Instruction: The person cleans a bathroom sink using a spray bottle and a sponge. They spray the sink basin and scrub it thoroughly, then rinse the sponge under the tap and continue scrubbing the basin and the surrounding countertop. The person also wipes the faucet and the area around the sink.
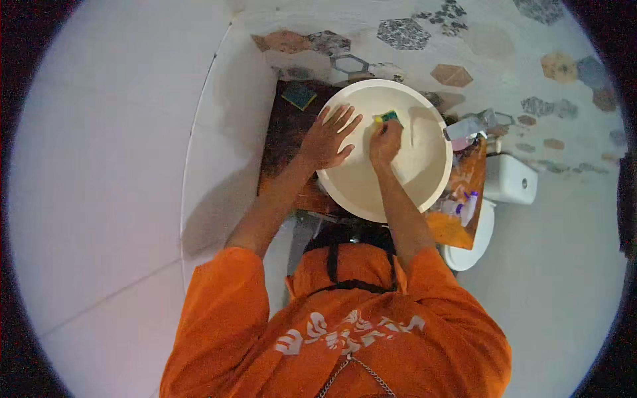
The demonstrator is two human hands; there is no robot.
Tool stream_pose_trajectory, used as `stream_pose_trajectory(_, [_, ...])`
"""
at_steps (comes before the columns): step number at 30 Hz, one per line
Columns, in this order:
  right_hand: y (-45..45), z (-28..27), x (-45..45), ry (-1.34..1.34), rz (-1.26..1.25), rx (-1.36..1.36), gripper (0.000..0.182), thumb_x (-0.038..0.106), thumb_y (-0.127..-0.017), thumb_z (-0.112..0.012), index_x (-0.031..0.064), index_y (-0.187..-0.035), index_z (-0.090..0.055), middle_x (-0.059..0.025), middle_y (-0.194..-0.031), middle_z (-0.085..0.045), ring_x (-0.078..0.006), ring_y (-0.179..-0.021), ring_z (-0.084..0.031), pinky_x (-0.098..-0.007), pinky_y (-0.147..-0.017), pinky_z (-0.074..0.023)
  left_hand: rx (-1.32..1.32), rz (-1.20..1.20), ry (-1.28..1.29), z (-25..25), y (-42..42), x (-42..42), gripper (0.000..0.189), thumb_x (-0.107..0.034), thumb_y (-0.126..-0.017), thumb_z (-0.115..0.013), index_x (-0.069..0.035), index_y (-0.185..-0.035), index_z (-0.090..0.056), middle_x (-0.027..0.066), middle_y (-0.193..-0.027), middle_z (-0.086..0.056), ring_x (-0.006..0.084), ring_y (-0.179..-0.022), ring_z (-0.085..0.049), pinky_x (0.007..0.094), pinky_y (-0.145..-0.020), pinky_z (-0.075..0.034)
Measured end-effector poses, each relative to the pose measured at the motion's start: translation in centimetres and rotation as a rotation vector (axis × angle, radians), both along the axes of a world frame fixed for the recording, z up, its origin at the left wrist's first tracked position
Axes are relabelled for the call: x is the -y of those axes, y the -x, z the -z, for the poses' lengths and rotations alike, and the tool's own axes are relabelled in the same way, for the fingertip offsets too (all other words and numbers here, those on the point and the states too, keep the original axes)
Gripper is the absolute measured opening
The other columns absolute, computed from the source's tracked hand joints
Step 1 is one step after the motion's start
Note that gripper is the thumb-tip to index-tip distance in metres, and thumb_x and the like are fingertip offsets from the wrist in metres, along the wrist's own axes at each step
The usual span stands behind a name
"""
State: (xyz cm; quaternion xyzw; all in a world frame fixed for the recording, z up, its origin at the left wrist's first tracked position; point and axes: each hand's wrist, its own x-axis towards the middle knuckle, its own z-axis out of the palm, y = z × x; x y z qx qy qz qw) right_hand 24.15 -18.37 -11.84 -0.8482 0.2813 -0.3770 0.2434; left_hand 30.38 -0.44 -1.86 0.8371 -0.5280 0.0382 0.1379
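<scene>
In front of me a round cream vessel sink point(444, 171) stands on a dark wooden countertop point(286, 137). My right hand point(385, 143) is inside the bowl, gripping a green and yellow scouring sponge point(389, 117) against its inner surface. My left hand point(328, 137) lies over the left part of the bowl and rim, palm down with its fingers spread, and holds nothing. A second sponge point(299, 95), dark with a yellow edge, rests at the counter's back left corner. The bowl's drain cannot be made out.
To the right of the sink are a clear bottle point(464, 130) with pink liquid and a white spray bottle point(469, 209) with a purple trigger. Beyond the counter's right end stands a white toilet point(510, 179). A wall with hexagonal tile patterns point(403, 34) rises behind.
</scene>
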Motion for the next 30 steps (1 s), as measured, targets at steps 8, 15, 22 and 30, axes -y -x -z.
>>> stream_pose_trajectory(8, [-0.5, 0.4, -6.6, 0.171, -0.466, -0.027, 0.043, 0.021, -0.097, -0.051, 0.0003, -0.134, -0.056, -0.0239, -0.133, -0.06, -0.0425, -0.119, -0.059, -0.048, -0.102, -0.0486, 0.067, -0.002, -0.074, 1.3, -0.8, -0.1, 0.074, -0.038, -0.096, -0.053, -0.011, -0.159, -0.026, 0.014, -0.163, -0.029, 0.0349, -0.151, -0.024, 0.0531, -0.124, -0.014])
stream_pose_trajectory(15, [5.9, -1.3, -0.6, 0.119, -0.714, -0.739, 0.035, 0.014, -0.088, -0.062, 0.0055, -0.122, -0.065, -0.0152, -0.13, -0.065, -0.0338, -0.114, -0.065, -0.0443, -0.091, -0.0564, 0.007, -0.019, 0.005, 1.1, -0.9, 0.5, 0.077, -0.038, -0.093, -0.061, -0.011, -0.158, -0.029, 0.0125, -0.16, -0.035, 0.0314, -0.149, -0.031, 0.0505, -0.124, -0.016])
stream_pose_trajectory(22, [9.5, 5.0, 1.9, 0.004, -0.468, -0.309, 0.024, 0.018, -0.084, -0.065, 0.008, -0.106, -0.066, -0.0132, -0.093, -0.069, -0.032, -0.093, -0.069, -0.0466, -0.075, -0.0569, -0.159, 0.008, 0.203, -1.7, 7.9, 8.7, 0.065, -0.03, -0.086, -0.072, -0.011, -0.144, -0.048, 0.0127, -0.145, -0.051, 0.0337, -0.137, -0.046, 0.0529, -0.114, -0.032])
stream_pose_trajectory(30, [9.2, -0.2, 0.1, 0.12, -0.488, -0.637, 0.014, 0.008, -0.085, -0.06, 0.0065, -0.095, -0.07, -0.0129, -0.089, -0.071, -0.032, -0.086, -0.071, -0.0455, -0.076, -0.0565, -0.71, 0.247, 0.117, -2.6, 19.1, 21.4, 0.128, -0.047, -0.069, -0.09, 0.003, -0.156, -0.01, 0.0331, -0.152, -0.033, 0.0461, -0.141, -0.036, 0.0484, -0.118, -0.03])
